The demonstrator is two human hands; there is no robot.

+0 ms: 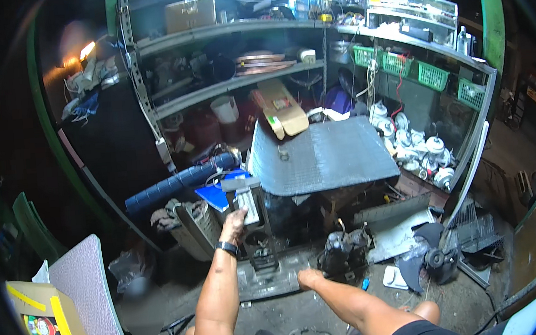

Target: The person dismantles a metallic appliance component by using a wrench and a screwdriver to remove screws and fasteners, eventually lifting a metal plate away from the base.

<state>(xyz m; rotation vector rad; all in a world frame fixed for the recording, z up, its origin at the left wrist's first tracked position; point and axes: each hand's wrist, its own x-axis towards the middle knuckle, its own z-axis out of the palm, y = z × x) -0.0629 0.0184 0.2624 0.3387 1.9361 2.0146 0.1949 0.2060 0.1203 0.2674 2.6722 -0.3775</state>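
Note:
My left hand (pixel 235 225) is raised in front of me, its fingers closed on a flat, light grey metal piece (pixel 248 205). That piece is beside the upright of a dark metal frame (pixel 266 224), with a grey bar (pixel 240 183) across the top. Lower down and to the right, my right hand (pixel 311 279) is closed at the edge of a long grey metal base (pixel 270 280) on the floor. Whatever is in its fingers, if anything, cannot be made out. A dark, greasy machine part (pixel 344 250) lies just beyond the right hand.
A grey, padded-looking tabletop (pixel 324 157) stands ahead, with a cardboard box (pixel 281 108) at its back edge. Silvery motor-like parts (pixel 433 148) are heaped at the right. A black fan blade (pixel 435 255) and wire grille lie on the floor. An open carton (pixel 47 317) is at the near left.

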